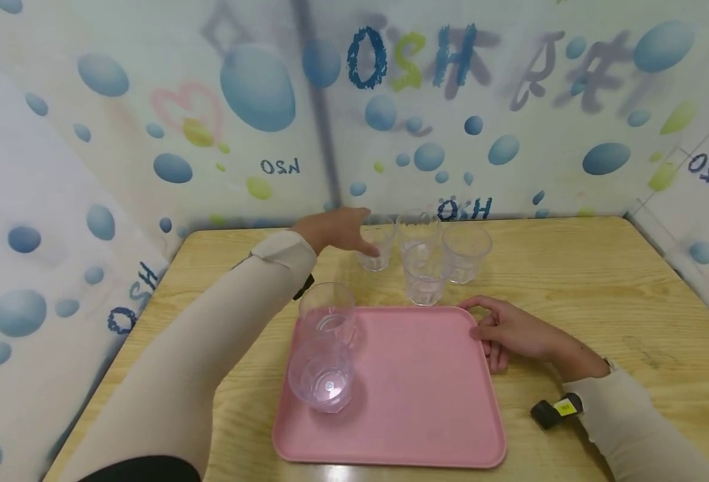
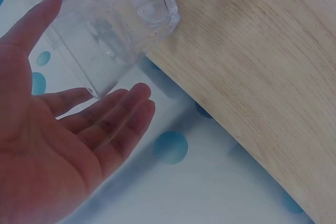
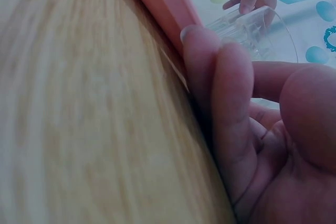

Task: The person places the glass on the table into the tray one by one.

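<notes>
Had the left hand (image 1: 335,231) stretched out to the back of the table (image 1: 571,281), fingers loosely extended and thumb well apart, with the far-left cup (image 1: 380,234) sitting between. Wouldn't have called that a grip, honestly: saw no curling round the cup, and couldn't tell about actual contact, even from the left wrist view. As for progress, would've guessed about a third done, going purely by the layout. Counted two clear cups on the pink tray (image 1: 420,381), a rear tray cup (image 1: 328,308) and a front tray cup (image 1: 321,375), one behind the other along the left side. Counted four off it too: the far-left cup plus a back middle cup (image 1: 417,227), a front middle cup (image 1: 424,278) and a right-hand cup (image 1: 465,251), bunched up beyond the tray's far edge. So, reckoned on four left. Pose-wise, had the left sleeve (image 1: 246,314) running long and diagonal past the tray's left side, thumb on the near side of the cup and other fingers on the far side. Had the right hand (image 1: 513,331) at the tray's far right corner, thumb at the rim, other fingers curled against the side, basically holding the edge. Took that as steadying, just a hunch. Spotted the right sleeve (image 1: 625,408) coming in from the near right.
</notes>
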Tool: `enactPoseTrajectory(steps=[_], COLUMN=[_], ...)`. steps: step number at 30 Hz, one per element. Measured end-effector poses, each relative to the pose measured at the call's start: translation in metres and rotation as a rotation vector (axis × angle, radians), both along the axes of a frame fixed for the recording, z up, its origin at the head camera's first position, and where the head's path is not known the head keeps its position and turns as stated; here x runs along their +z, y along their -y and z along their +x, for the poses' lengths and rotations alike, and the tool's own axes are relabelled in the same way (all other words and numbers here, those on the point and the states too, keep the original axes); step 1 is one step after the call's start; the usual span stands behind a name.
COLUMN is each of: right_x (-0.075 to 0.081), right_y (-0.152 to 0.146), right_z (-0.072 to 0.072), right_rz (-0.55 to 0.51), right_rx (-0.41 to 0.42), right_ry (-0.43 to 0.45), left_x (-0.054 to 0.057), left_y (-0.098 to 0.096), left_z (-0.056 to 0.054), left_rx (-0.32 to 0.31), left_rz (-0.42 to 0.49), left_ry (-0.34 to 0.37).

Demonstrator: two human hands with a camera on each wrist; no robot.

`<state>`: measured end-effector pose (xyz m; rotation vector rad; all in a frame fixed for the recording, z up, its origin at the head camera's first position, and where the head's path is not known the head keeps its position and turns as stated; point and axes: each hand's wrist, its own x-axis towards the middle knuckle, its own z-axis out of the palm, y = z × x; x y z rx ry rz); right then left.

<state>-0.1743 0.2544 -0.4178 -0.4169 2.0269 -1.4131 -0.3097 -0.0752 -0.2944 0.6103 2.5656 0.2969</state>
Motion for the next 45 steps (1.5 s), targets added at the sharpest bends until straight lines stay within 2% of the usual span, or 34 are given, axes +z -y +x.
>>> enactPoseTrajectory(steps=[5, 12, 18, 23, 28, 36, 45], right_x=[0.003, 0.0, -0.004, -0.003, 0.001, -0.002, -0.003], right_y=[0.0, -0.001, -0.001, -0.001, 0.0, 0.0, 0.0], right_z=[-0.001, -0.002, -0.003, -0.001, 0.0, -0.001, -0.001], right_rz=[0.019, 0.006, 0.02, 0.02, 0.011, -0.007, 0.003], right_rx=[0.002, 0.006, -0.005, -0.006, 0.0, 0.011, 0.006], right_ry=[-0.02, -0.002, 0.003, 0.003, 0.001, 0.0, -0.007], left_x=[-0.001, -0.004, -0.007, -0.012, -0.016, -0.016, -0.003], left_y=[-0.001, 0.001, 0.002, 0.005, 0.012, 0.02, 0.024], left_z=[-0.002, -0.005, -0.006, -0.005, 0.0, 0.009, 0.027], left_rx=[0.014, 0.025, 0.047, 0.054, 0.051, 0.05, 0.035], left_rz=[0.005, 0.002, 0.037, 0.103, 0.174, 0.212, 0.279], left_ry=[-0.015, -0.033, -0.012, -0.008, -0.009, -0.007, 0.002])
